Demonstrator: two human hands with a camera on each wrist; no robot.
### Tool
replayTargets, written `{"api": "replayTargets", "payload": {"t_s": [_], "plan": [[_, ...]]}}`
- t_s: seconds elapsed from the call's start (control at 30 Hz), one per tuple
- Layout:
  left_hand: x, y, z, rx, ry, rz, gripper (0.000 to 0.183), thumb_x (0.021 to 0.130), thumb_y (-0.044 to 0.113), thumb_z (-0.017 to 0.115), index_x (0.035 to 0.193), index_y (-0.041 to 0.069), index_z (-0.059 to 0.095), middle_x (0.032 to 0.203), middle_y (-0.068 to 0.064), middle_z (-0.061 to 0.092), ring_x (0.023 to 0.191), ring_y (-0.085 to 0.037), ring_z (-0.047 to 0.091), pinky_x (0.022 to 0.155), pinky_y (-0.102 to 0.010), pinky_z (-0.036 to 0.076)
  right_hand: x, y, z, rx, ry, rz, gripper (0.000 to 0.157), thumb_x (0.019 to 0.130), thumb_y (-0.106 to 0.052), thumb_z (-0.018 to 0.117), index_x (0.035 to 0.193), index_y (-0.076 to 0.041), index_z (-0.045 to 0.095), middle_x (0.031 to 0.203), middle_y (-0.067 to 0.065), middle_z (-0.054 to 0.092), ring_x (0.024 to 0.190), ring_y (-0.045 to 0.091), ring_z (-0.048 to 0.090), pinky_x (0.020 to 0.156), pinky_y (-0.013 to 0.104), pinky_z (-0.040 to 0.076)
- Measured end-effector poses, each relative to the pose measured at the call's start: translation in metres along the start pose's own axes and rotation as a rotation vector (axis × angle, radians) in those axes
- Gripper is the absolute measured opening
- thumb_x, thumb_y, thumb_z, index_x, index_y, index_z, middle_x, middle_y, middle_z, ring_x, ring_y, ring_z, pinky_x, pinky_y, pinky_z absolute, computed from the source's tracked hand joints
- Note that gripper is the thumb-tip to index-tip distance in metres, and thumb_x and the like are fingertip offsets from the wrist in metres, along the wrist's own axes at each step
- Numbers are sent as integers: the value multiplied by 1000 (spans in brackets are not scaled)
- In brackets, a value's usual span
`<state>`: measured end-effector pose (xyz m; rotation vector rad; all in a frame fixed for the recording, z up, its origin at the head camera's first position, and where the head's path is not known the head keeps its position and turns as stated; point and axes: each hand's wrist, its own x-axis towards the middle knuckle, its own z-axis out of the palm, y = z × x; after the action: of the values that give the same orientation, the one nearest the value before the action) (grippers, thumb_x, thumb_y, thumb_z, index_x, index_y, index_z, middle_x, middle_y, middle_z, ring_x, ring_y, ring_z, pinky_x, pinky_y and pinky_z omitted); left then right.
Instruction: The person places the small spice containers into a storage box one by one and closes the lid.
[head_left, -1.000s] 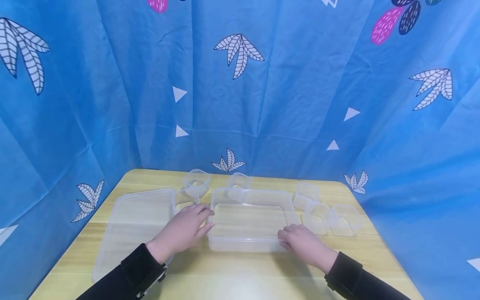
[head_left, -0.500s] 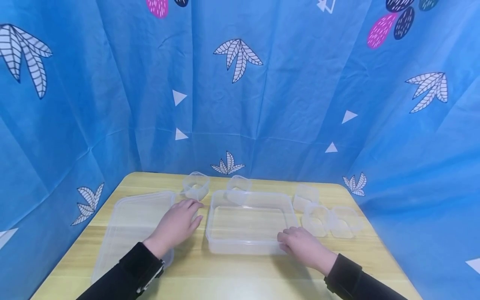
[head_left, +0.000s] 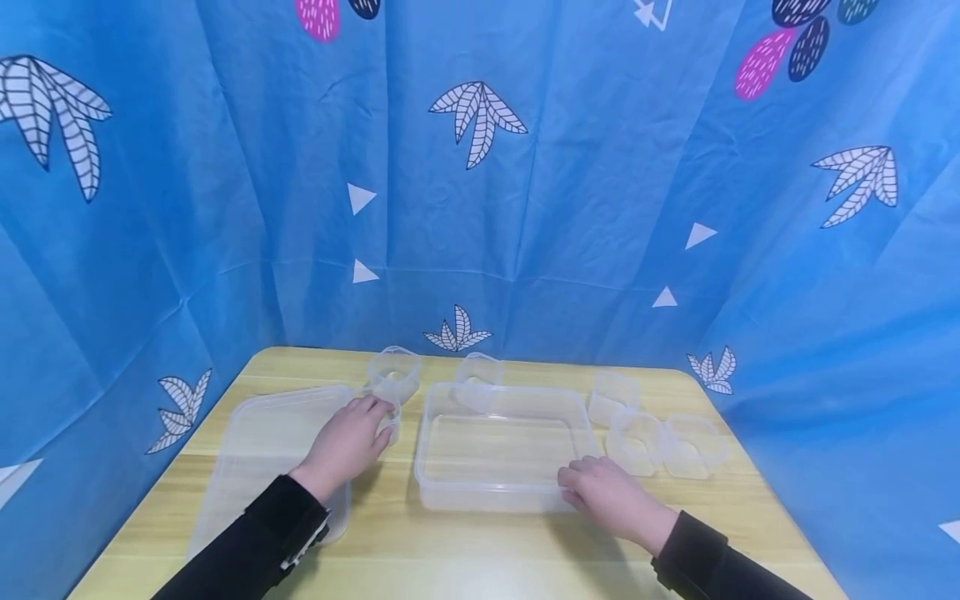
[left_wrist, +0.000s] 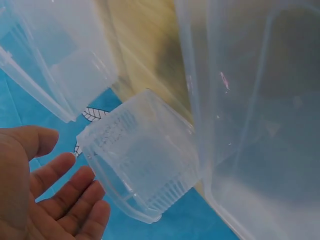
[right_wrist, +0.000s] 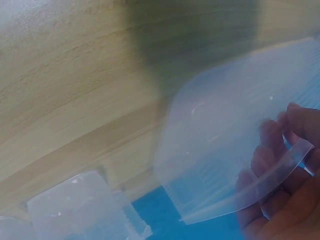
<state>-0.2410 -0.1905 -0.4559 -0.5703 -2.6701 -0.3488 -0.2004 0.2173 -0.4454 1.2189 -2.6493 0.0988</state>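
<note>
Blue cloth point(head_left: 480, 217) printed with leaves and triangles hung behind and on both sides of a wood-grain table point(head_left: 487, 554). At its middle sat a rectangular clear plastic box point(head_left: 495, 498), its open side facing up, which left the inside reachable from above. The right hand point(head_left: 603, 496) held the box's near right corner, its fingers bent over the rim, probably to keep so light a container from sliding. The left hand point(head_left: 345, 442) hung beside the nearest small tub point(left_wrist: 145, 155), between the box and the lid; its fingers were apart and loosely bent, with nothing pinched, and the left wrist view showed a gap to the plastic. A flat translucent lid point(head_left: 262, 442) lay at the left, perhaps set aside so that it did not cover the box.

Other clear tubs stood around the box: a far left tub point(head_left: 393, 375), a tub behind the box point(head_left: 480, 369), and at the right a rear tub point(head_left: 615, 396), a middle tub point(head_left: 632, 442) and an outer tub point(head_left: 696, 446). Spreading them along the sides and back seemingly kept the front free for the arms.
</note>
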Motion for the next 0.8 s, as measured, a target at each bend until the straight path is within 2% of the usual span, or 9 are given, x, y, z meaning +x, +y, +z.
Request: {"api": "replayTargets", "payload": {"t_s": [0.43,0.8], "plan": [[1,-5,8,6,-52,-17,25,90,14,73,112,2,68,113,-14,68,105,-34,64,91,-48,53,1,-1,1,-14,-17,6,24,88,-14,73,77,-19,52,70,-13,45,63,8,43,57,26,40],[1,-8,12,-5,-43,-6,27,87,2,72,113,2,69,109,-13,70,101,-34,66,86,-47,55,1,0,2,-15,-14,16,23,87,-13,73,78,-19,53,70,-12,47,64,9,45,57,26,39]]}}
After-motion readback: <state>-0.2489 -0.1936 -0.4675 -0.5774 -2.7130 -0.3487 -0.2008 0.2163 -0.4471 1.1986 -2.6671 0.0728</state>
